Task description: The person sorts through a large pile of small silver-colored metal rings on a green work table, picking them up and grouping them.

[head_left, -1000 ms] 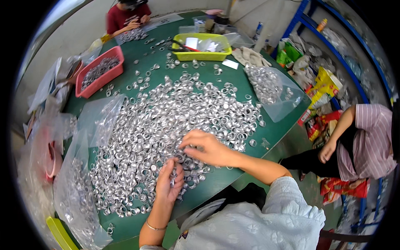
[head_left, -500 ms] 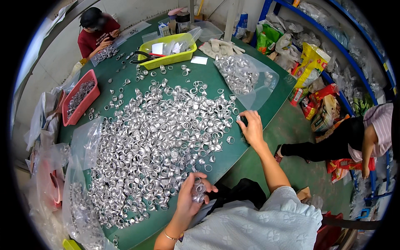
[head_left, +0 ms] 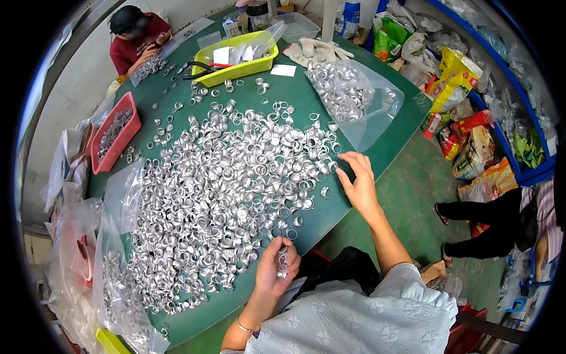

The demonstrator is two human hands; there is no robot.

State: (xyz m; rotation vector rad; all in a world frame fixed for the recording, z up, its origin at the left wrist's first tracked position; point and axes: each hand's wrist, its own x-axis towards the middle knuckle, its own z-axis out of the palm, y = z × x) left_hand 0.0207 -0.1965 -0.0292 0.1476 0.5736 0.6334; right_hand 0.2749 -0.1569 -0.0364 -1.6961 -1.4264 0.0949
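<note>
A wide heap of silver-coloured metal rings [head_left: 200, 218] covers much of the green table [head_left: 330, 203]. My left hand [head_left: 276, 266] is closed around several of the rings [head_left: 283, 259] at the heap's near edge. Beside the heap's right edge, my right hand [head_left: 358, 184] has its thumb and fingers apart, with nothing visible between them. A ring [head_left: 332, 167] lies close to its fingertips. Another single ring [head_left: 326, 192] sits slightly apart, nearer to me.
A clear bag of rings [head_left: 348, 94] and pale gloves [head_left: 315, 52] lie at the back right. Pliers [head_left: 206, 69] rest on a yellow basket [head_left: 239, 72]. A pink basket [head_left: 131, 134] stands left. One person [head_left: 138, 44] sits at the far left; another [head_left: 483, 227] stands right.
My right hand's fingers, earlier near a small ring at their tips, are now spread with none visible there. My left hand has curled more tightly round its rings. The person at right has shifted.
</note>
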